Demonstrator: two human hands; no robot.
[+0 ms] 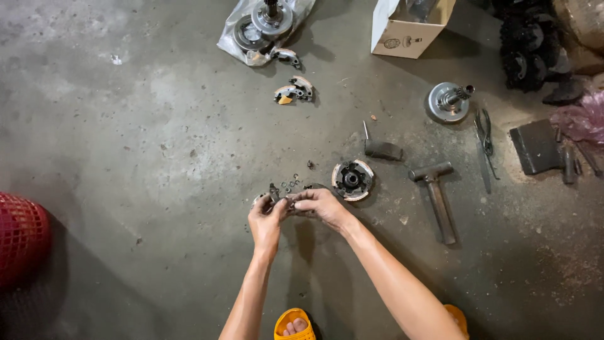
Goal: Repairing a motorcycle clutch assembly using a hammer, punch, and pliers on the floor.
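My left hand (267, 221) and my right hand (322, 206) meet over the concrete floor, both gripping a small metal clutch shoe part (275, 195) between them. The part is mostly hidden by my fingers. Just beyond my hands lie several small nuts and washers (291, 184). A round clutch assembly (352, 179) with pale lining rests right of my right hand.
A metal hammer-like tool (436, 195), a small block tool (382, 149), pliers (485, 140), a hub with a shaft (448, 102), loose clutch shoes (294, 90), parts on a plastic bag (263, 25), a cardboard box (409, 25), a red basket (22, 236), my yellow sandals (294, 324).
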